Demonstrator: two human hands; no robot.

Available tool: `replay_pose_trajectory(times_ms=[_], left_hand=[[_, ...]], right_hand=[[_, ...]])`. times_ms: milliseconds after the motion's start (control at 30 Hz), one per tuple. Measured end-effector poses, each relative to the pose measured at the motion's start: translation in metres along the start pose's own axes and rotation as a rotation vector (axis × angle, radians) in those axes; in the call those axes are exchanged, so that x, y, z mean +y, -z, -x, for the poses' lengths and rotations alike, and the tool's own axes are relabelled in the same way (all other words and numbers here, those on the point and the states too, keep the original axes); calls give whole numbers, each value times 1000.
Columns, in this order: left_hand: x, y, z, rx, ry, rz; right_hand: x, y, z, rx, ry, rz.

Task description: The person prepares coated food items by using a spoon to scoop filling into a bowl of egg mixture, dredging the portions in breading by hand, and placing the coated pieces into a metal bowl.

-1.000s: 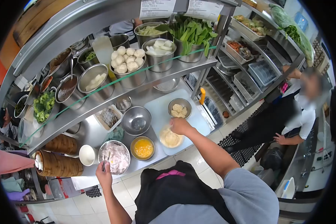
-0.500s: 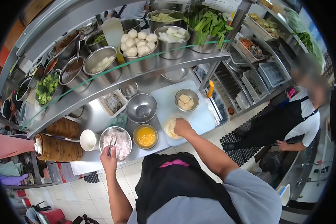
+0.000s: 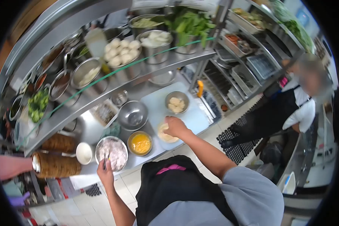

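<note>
My left hand (image 3: 105,171) grips small metal tongs (image 3: 107,153), whose tips are down in a steel bowl of pale pinkish-white food (image 3: 117,152). To the right stands a bowl of yellow beaten egg (image 3: 141,144). My right hand (image 3: 175,126) is over the far right side of a shallow dish of pale crumbs (image 3: 164,135). Its fingers are curled together and pointing left; their tips are blurred, so I cannot tell what is between them. Just beyond it, a steel bowl holds several crumb-coated pieces (image 3: 176,104) on a pale blue cutting board (image 3: 195,117).
An empty steel bowl (image 3: 133,115), a white container (image 3: 85,153) and bamboo steamers (image 3: 59,165) share the counter. Above runs a steel shelf (image 3: 165,64) with pots of vegetables and white balls (image 3: 121,52). At right, a person in a black apron (image 3: 275,113) stands near shelving.
The view has turned, shifting the counter things left. My right hand sits slightly farther toward the dish's far side. The tongs stay in the pale food. The person at right has shifted posture.
</note>
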State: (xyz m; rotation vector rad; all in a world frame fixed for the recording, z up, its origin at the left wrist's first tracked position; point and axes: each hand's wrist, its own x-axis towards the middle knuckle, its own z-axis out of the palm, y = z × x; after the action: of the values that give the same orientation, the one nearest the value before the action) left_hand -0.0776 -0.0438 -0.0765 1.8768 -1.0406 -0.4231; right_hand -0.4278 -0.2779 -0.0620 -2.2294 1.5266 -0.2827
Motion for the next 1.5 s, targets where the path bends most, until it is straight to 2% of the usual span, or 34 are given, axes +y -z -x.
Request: replay_pose_trajectory(times_ms=[67, 100, 167, 200, 267, 367, 400, 500, 667, 700, 900, 1033, 1100, 1200, 1267, 1400, 1467, 1500], left_hand=[[10, 4, 4, -20, 92, -9], [1, 4, 5, -28, 81, -5], [-18, 3, 3, -21, 107, -32], [-7, 4, 2, -21, 101, -31], [29, 5, 3, -52, 157, -18], [6, 3, -3, -47, 128, 2], [-4, 1, -5, -36, 91, 8], [7, 4, -6, -35, 147, 28], [1, -2, -3, -66, 146, -9], [5, -5, -1, -27, 70, 29], [9, -4, -4, -43, 115, 37], [7, 1, -3, -32, 112, 35], [7, 4, -3, -38, 131, 47], [-1, 6, -3, -36, 131, 47], [-3, 6, -4, -41, 138, 42], [10, 2, -6, -57, 110, 9], [11, 2, -1, -56, 87, -16], [14, 1, -7, -45, 45, -30]], right_hand=[[13, -3, -20, -133, 43, -171], [21, -17, -25, -122, 35, -171], [40, -61, -33, -171, 155, -76], [47, -82, -34, -165, 155, -77], [57, -108, -31, -383, -7, -56], [54, -96, -34, -466, -12, -62], [50, -91, -33, -464, 1, -64], [42, -69, -14, -141, -66, -36], [26, -75, -5, -240, -247, 47], [24, -74, -9, -286, -299, 25], [28, -67, -6, -199, -135, -8], [17, -23, 4, -126, -88, 2], [20, -2, 1, -152, 105, -43], [34, 10, -22, -141, 46, -201], [41, -9, -28, -66, 104, -251], [63, -98, -34, -143, 124, -229], [60, -112, -25, -172, 112, -206], [59, -104, -29, -277, 160, -124]])
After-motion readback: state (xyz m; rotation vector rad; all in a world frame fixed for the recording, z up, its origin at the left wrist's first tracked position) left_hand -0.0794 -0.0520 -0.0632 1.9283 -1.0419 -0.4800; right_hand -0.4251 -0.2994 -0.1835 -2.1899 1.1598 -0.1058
